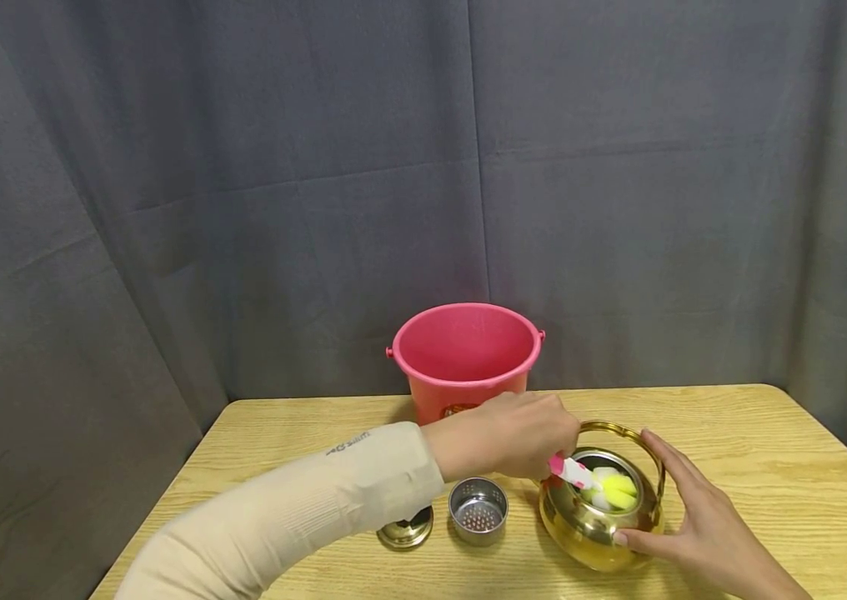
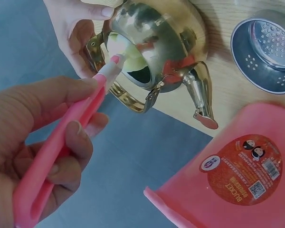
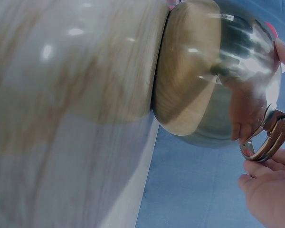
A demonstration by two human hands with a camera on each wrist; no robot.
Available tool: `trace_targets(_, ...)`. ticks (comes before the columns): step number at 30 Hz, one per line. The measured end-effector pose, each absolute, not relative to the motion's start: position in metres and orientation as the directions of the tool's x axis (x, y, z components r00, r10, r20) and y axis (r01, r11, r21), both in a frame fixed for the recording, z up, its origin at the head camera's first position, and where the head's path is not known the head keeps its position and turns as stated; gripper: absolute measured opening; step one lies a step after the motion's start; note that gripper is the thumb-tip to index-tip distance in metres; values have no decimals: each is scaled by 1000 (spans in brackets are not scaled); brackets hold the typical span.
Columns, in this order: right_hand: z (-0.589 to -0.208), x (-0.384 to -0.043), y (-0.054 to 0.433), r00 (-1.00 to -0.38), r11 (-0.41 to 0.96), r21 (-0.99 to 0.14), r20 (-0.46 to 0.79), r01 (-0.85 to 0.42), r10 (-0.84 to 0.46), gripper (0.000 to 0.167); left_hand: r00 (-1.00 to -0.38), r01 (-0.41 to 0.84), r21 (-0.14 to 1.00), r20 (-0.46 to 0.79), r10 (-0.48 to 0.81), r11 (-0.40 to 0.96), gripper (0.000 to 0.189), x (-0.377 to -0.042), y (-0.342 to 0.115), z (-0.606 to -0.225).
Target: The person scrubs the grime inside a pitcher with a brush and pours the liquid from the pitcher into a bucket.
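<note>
A gold kettle (image 1: 588, 537) stands uncovered on the table, its arched handle (image 1: 622, 431) raised. My left hand (image 1: 517, 433) grips the pink handle of a cleaning brush (image 2: 61, 142). The brush's yellow and white sponge head (image 1: 616, 490) sits in the kettle's round opening. On the kettle's right side, my right hand (image 1: 709, 525) steadies it, thumb against the body and fingers at the arched handle. In the right wrist view, those fingers (image 3: 263, 173) bend close under the handle's hinge. The kettle's spout (image 2: 199, 95) shows in the left wrist view.
A pink bucket (image 1: 431, 396) stands at the back of the wooden table (image 1: 769, 467). Left of the kettle is a perforated metal strainer (image 1: 478, 533). Beside that lies a gold lid (image 1: 404, 535), partly covered by the left sleeve (image 1: 303, 500). Grey curtain (image 1: 318, 208) hangs behind.
</note>
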State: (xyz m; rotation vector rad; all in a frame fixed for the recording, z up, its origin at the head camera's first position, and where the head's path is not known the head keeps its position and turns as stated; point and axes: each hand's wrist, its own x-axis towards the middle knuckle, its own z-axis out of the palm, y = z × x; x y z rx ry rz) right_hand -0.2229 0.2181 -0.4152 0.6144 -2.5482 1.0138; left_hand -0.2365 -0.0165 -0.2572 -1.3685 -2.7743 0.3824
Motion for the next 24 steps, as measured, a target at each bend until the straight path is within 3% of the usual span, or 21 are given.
trace_targets(11, -416, -223, 219, -850, 653, -564, 453, -505, -267, 115, -576, 808, -202, -77, 814, 553, 39, -239, -22, -261)
trace_targets(24, -418, -224, 219, -840, 642, -561, 469, -523, -273, 114, -581, 808, -180, -78, 810, 562, 31, -238, -29, -260)
